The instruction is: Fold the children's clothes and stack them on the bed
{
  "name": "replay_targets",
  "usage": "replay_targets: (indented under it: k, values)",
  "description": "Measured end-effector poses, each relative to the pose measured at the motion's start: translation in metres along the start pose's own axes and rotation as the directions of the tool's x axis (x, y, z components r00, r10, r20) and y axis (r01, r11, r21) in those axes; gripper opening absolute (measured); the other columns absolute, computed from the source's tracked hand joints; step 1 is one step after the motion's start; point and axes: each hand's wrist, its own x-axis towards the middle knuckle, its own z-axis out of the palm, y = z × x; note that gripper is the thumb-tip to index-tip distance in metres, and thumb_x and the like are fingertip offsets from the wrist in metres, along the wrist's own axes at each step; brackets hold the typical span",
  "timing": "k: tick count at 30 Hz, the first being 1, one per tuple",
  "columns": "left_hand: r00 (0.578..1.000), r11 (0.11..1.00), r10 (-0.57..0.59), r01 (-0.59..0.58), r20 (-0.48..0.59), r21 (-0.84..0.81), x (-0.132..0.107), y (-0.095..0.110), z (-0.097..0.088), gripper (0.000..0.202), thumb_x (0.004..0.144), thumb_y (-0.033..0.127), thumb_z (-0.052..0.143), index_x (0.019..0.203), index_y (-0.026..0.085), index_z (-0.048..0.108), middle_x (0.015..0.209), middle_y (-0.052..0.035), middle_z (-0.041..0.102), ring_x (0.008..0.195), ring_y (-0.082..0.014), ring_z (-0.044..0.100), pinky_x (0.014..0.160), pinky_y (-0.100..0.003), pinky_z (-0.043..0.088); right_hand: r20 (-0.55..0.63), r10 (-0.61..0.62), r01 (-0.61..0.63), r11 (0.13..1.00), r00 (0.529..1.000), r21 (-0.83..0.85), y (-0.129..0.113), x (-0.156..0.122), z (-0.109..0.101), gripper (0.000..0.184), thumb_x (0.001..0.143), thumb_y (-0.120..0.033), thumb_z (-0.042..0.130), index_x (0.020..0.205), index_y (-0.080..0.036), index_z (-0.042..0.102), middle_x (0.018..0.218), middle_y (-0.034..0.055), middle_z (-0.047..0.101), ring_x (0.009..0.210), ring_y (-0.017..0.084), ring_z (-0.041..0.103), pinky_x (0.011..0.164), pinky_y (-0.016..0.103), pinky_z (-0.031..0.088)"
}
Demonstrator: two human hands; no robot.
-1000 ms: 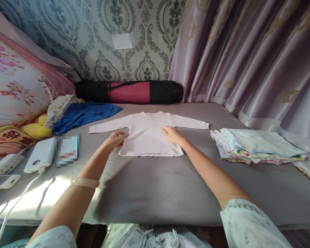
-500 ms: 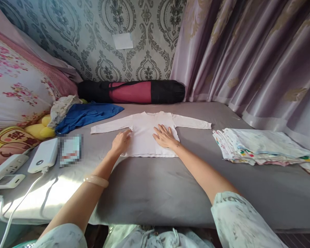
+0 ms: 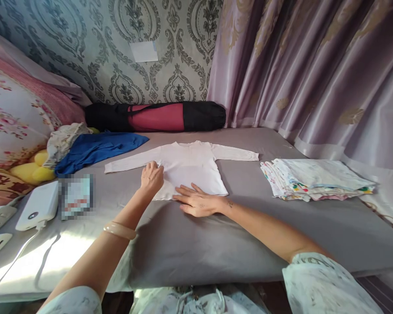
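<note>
I see one shirt (image 3: 188, 168), frame centre; one stack (image 3: 319, 178), right. Left hand (image 3: 152, 178): fingers curled at shirt's side, can't tell if gripping. Right hand (image 3: 199, 202): fingers spread flat, moved from mid-shirt to bottom edge.

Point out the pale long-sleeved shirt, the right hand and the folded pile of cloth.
Pale long-sleeved shirt (image 3: 190, 165): head view, middle of its torso.
Right hand (image 3: 201, 205): head view, back of the hand.
Folded pile of cloth (image 3: 321, 174): head view, its top layer.
</note>
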Motion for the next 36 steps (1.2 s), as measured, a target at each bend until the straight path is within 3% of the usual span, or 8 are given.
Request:
replay_targets:
  k: [3, 5, 8, 11, 17, 21, 30, 36]
  values:
    - [0.992, 0.985, 0.114, -0.119, -0.045, -0.125, 0.013, 0.013, 0.008, 0.035, 0.092, 0.022, 0.040, 0.119, 0.019, 0.062, 0.118, -0.0127, 0.060, 0.109, -0.0259, 0.057, 0.091, -0.038, 0.046, 0.010, -0.057, 0.053, 0.970, 0.998, 0.238, 0.004, 0.008, -0.012, 0.047, 0.102, -0.045, 0.031, 0.136, -0.025, 0.057, 0.151, 0.0010, 0.046, 0.141, 0.019, 0.037, 0.119, 0.036, 0.023]
    - [0.981, 0.959, 0.181, -0.193, -0.074, -0.206, 0.023, 0.022, 0.017, 0.039, 0.094, 0.020, 0.036, 0.127, 0.019, 0.056, 0.120, -0.0112, 0.063, 0.109, -0.0233, 0.059, 0.093, -0.036, 0.046, -0.145, 0.045, -0.001, 0.956, 0.988, 0.292, 0.018, 0.018, -0.024, 0.047, 0.103, -0.040, 0.029, 0.132, -0.022, 0.060, 0.139, 0.0028, 0.058, 0.131, 0.018, 0.050, 0.112, 0.032, 0.036]
    - [0.964, 0.932, 0.249, -0.264, -0.091, -0.249, 0.032, 0.033, 0.032, 0.043, 0.097, 0.022, 0.032, 0.137, 0.020, 0.048, 0.131, -0.0105, 0.061, 0.123, -0.0213, 0.055, 0.104, -0.037, 0.041, -0.452, 0.296, -0.261, 0.955, 0.841, 0.140, 0.047, 0.033, -0.039, 0.045, 0.101, -0.027, 0.028, 0.137, -0.016, 0.053, 0.146, 0.0086, 0.051, 0.136, 0.019, 0.043, 0.114, 0.034, 0.031]
    - [0.976, 0.949, 0.210, -0.218, -0.058, -0.228, 0.034, 0.039, 0.044, 0.047, 0.101, 0.034, 0.029, 0.142, 0.016, 0.043, 0.146, -0.0135, 0.049, 0.139, -0.0239, 0.041, 0.113, -0.041, 0.031, -0.524, 0.445, -0.539, 0.841, 0.726, -0.033, 0.073, 0.041, -0.042, 0.051, 0.101, -0.031, 0.029, 0.145, -0.009, 0.042, 0.158, 0.0140, 0.030, 0.148, 0.024, 0.021, 0.119, 0.041, 0.017]
    - [0.991, 0.976, 0.117, -0.127, -0.068, -0.178, 0.028, 0.029, 0.053, 0.063, 0.100, 0.048, 0.022, 0.145, 0.008, 0.041, 0.153, -0.0184, 0.039, 0.144, -0.0317, 0.031, 0.118, -0.047, 0.022, -0.552, 0.535, -0.702, 0.699, 0.640, -0.136, 0.091, 0.042, -0.028, 0.069, 0.101, -0.049, 0.022, 0.151, -0.003, 0.029, 0.160, 0.0185, 0.022, 0.149, 0.029, 0.013, 0.120, 0.044, 0.006]
    - [0.996, 0.979, 0.079, -0.087, -0.047, -0.186, 0.028, 0.022, 0.054, 0.068, 0.100, 0.050, 0.021, 0.146, 0.004, 0.039, 0.153, -0.0211, 0.038, 0.145, -0.0308, 0.030, 0.119, -0.045, 0.022, -0.545, 0.521, -0.693, 0.702, 0.657, -0.165, 0.090, 0.039, -0.027, 0.069, 0.101, -0.049, 0.020, 0.152, -0.004, 0.030, 0.160, 0.0182, 0.022, 0.149, 0.030, 0.015, 0.120, 0.046, 0.006]
    - [0.935, 0.919, 0.353, -0.350, -0.016, -0.184, 0.005, 0.007, 0.043, 0.064, 0.100, 0.049, 0.021, 0.150, 0.011, 0.034, 0.158, -0.0145, 0.031, 0.149, -0.0269, 0.020, 0.121, -0.049, 0.011, -0.364, 0.336, -0.440, 0.861, 0.869, -0.255, 0.067, 0.003, -0.020, 0.063, 0.100, -0.049, 0.026, 0.154, -0.016, 0.029, 0.163, 0.0121, 0.016, 0.150, 0.025, 0.010, 0.120, 0.045, 0.004]
    - [0.953, 0.934, 0.299, -0.283, 0.041, -0.220, -0.010, 0.003, 0.037, 0.069, 0.097, 0.057, 0.027, 0.151, 0.015, 0.032, 0.159, -0.0149, 0.027, 0.148, -0.0308, 0.020, 0.119, -0.050, 0.016, -0.274, 0.290, -0.356, 0.905, 0.917, -0.233, 0.049, -0.020, -0.015, 0.063, 0.099, -0.048, 0.032, 0.154, -0.020, 0.029, 0.164, 0.0090, 0.012, 0.151, 0.026, 0.007, 0.121, 0.046, 0.002]
